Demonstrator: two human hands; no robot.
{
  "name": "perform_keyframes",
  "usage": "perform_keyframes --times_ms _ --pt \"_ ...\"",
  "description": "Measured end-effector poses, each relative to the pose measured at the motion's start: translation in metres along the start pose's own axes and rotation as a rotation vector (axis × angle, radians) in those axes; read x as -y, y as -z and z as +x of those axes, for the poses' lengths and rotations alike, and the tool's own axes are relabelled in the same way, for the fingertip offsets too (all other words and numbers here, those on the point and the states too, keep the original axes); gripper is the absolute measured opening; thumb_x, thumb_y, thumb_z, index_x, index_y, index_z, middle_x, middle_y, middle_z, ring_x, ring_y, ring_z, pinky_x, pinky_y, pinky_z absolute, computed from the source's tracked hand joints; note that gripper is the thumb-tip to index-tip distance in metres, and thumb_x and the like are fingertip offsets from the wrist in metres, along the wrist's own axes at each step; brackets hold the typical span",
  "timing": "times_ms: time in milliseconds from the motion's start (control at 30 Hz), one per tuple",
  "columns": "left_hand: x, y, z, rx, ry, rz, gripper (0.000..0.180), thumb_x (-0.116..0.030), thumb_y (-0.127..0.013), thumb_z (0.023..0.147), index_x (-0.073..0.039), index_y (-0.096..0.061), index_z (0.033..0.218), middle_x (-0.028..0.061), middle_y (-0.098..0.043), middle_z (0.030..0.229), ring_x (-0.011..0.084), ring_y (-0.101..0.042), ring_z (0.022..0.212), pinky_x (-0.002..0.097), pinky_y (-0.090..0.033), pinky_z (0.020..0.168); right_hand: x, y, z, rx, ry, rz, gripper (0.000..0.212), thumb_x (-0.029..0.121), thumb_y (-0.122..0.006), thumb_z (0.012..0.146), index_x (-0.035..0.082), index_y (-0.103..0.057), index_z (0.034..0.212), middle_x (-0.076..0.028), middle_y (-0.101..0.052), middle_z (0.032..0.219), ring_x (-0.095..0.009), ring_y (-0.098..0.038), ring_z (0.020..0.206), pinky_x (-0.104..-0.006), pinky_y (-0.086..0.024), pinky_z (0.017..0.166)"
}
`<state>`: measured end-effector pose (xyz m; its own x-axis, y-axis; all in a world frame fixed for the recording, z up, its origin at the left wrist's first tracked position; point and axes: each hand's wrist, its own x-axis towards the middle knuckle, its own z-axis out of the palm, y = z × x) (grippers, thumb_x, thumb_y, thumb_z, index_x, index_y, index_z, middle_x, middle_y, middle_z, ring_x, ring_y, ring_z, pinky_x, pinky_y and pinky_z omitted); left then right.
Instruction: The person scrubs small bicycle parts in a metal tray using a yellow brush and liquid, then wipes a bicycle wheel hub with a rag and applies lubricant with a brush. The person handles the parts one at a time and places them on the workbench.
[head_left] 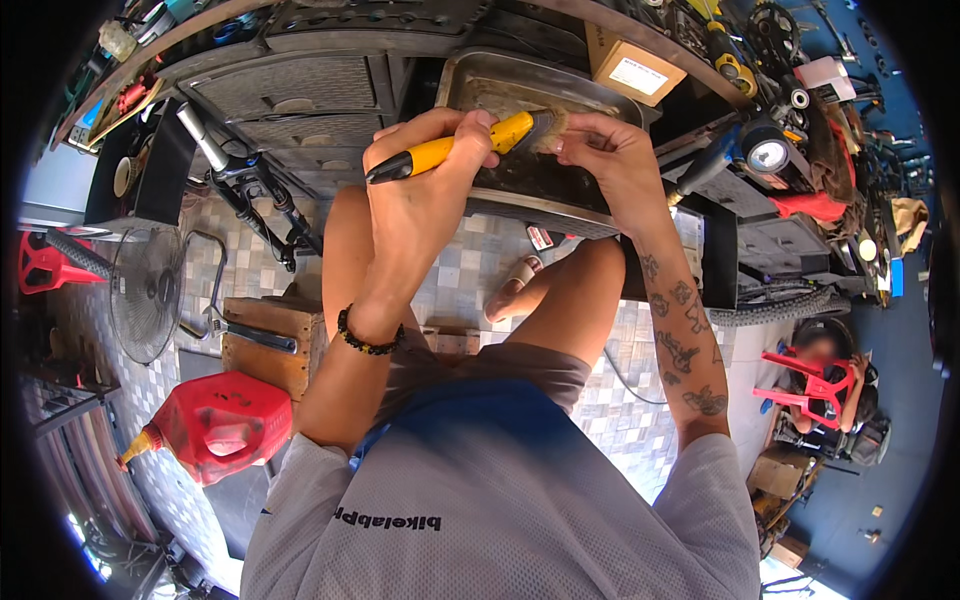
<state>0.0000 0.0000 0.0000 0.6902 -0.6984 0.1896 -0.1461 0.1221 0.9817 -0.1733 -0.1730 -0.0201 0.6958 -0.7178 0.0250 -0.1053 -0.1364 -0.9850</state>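
Observation:
My left hand (pixel 428 185) is wrapped round a paintbrush (pixel 432 155) with a yellow and black handle, its head pointing right. At the brush's light bristles, the fingertips of my right hand (pixel 622 160) are closed in a pinch. Both hands are above a shallow metal tray (pixel 490 92) with a dirty, wet-looking bottom, which sits in front of my knees. My fingers cover part of the bristles and of the handle.
On the left are a bicycle fork (pixel 245 170), a fan (pixel 147 295), a wooden box (pixel 265 350) and a red jerrycan (pixel 225 425). A cardboard box (pixel 632 70) and a work lamp (pixel 768 153) stand to the tray's right. Another person sits far right by a red chair (pixel 815 385).

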Motion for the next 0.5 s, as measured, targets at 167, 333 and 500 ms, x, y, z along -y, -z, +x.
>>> perform_keyframes --times_ms 167,333,500 --pt "0.014 0.003 0.014 0.054 -0.253 0.086 0.024 -0.019 -0.077 0.098 0.0 -0.08 0.083 0.0049 -0.077 0.069 0.0158 -0.067 0.06 0.0302 -0.049 0.079 -0.001 0.003 0.004 -0.058 0.011 0.064 0.024 -0.002 -0.074 0.102 -0.003 -0.079 0.125 -0.011 -0.081 0.112 -0.019 -0.08 0.1 -0.0302 -0.063 0.09" --pt "0.008 0.004 0.01 -0.074 -0.228 0.094 0.022 -0.018 -0.076 0.099 -0.001 -0.081 0.084 0.0046 -0.077 0.069 0.0143 -0.067 0.064 0.0299 -0.047 0.082 0.0 -0.006 0.002 -0.107 0.019 0.118 0.021 0.0 -0.075 0.102 -0.003 -0.079 0.123 -0.012 -0.082 0.115 -0.019 -0.08 0.099 -0.0304 -0.063 0.089" --pt "0.008 -0.004 0.01 -0.078 -0.388 0.065 0.016 -0.013 -0.079 0.096 -0.001 -0.081 0.086 0.0047 -0.077 0.07 0.0135 -0.065 0.065 0.0307 -0.045 0.083 -0.001 -0.013 0.001 -0.098 0.084 0.12 0.021 -0.004 -0.073 0.101 -0.003 -0.076 0.121 -0.011 -0.081 0.11 -0.018 -0.08 0.096 -0.0286 -0.063 0.088"
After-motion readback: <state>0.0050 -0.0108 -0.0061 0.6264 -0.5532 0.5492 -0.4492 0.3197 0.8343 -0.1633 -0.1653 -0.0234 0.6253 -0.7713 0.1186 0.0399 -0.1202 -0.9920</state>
